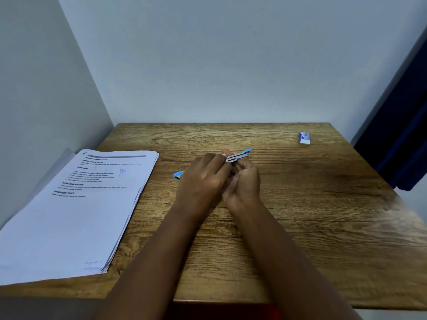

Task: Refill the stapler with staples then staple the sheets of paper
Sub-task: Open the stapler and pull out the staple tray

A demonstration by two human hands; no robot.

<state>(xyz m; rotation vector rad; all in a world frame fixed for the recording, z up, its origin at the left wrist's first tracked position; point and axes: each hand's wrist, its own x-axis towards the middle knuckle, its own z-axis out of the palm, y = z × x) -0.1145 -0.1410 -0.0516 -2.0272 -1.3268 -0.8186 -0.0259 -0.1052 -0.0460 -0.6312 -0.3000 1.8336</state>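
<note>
**Loading the stapler: keep it steady**

We've got the stapler (238,156) opened out mid-table, w/ both hands curled round it: left hand (203,181) over the top, right hand (245,183) cupping from below. Metal magazine pokes out toward the far right; a blue end shows at the left too. Staple box (304,138) sits well apart, far right; sheets of paper (76,204) stacked on the left. Whether a strip's already pinched, we can't tell. Tip: brace the base, keep the channel level, slide the strip in legs down, no forcing.
</note>
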